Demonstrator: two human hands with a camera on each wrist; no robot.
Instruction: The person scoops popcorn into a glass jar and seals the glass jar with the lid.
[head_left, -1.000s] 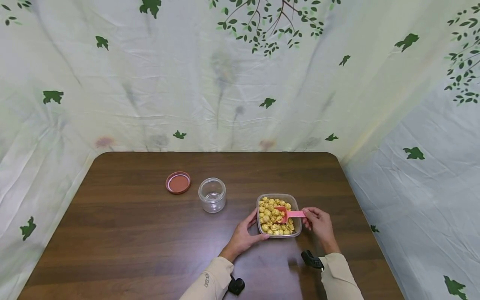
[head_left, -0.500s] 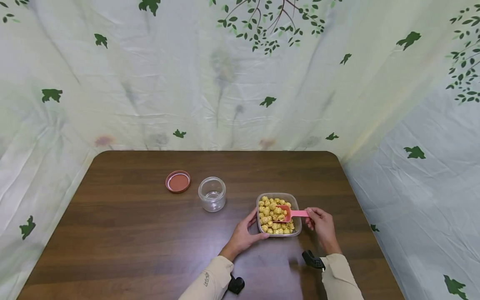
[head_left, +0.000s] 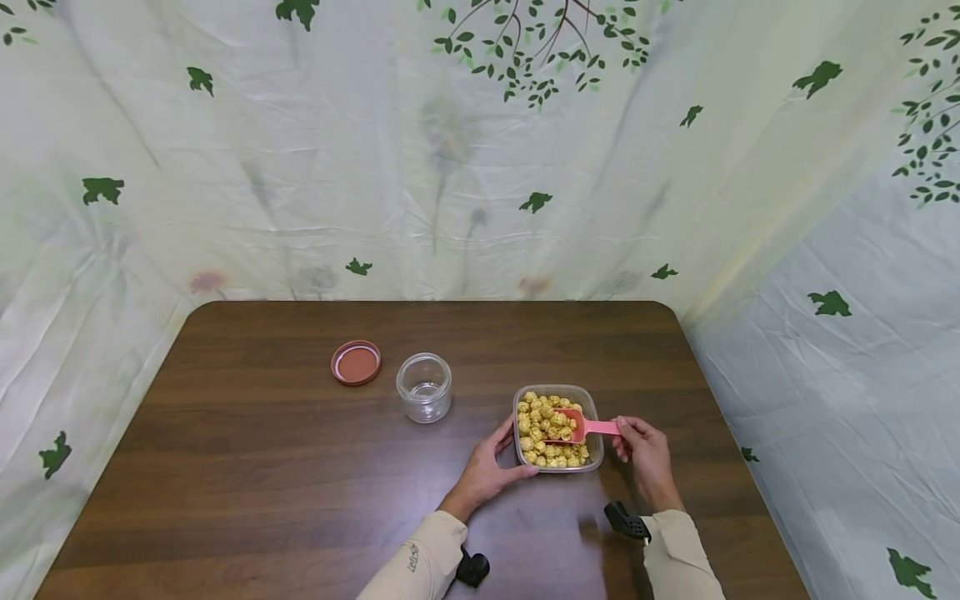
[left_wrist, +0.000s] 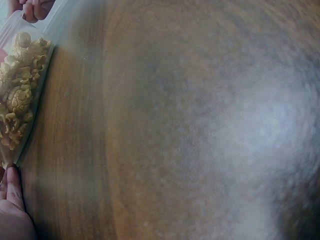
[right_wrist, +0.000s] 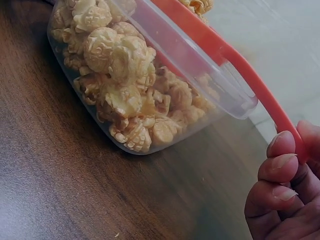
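Popcorn (head_left: 529,427) is kept in the clear container (head_left: 597,450), gripped round its left side by the fingers of the left hand (head_left: 483,480) — likely against sliding — while the pink scoop (head_left: 600,427), extending past the container's right rim, is pinched by the fingers of the right hand (head_left: 645,457) (presumably for tilt control).

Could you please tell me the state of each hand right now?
Left hand: holding the plastic container between thumb and fingers.
Right hand: closed, pinching the handle of the pink scoop.
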